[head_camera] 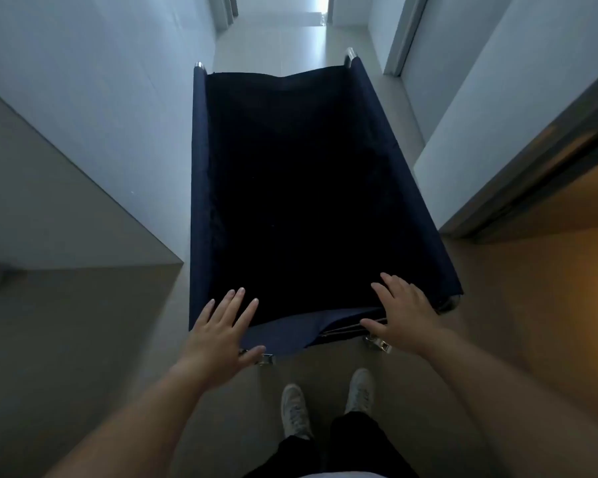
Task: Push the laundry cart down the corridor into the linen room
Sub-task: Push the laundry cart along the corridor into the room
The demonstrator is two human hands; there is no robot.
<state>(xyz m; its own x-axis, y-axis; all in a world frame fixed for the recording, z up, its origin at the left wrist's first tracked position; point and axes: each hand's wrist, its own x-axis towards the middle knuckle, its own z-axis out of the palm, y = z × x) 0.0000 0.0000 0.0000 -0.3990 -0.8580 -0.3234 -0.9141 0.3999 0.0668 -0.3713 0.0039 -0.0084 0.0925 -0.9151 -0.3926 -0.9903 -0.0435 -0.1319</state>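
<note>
The laundry cart [201,188] is a dark navy fabric bin on a metal frame, standing in the corridor straight ahead of me. Its inside is dark and I cannot make out any contents. My left hand [218,334] lies flat over the cart's near left corner with the fingers spread. My right hand [403,313] rests flat on the near right part of the rim, fingers apart, thumb beside the metal rods. Neither hand is curled around the frame.
The corridor floor [273,39] runs ahead between a white wall [101,98] on the left and a wall [497,98] on the right. A dark door frame [532,174] opens on the right, warmly lit. My white shoes [294,408] stand behind the cart.
</note>
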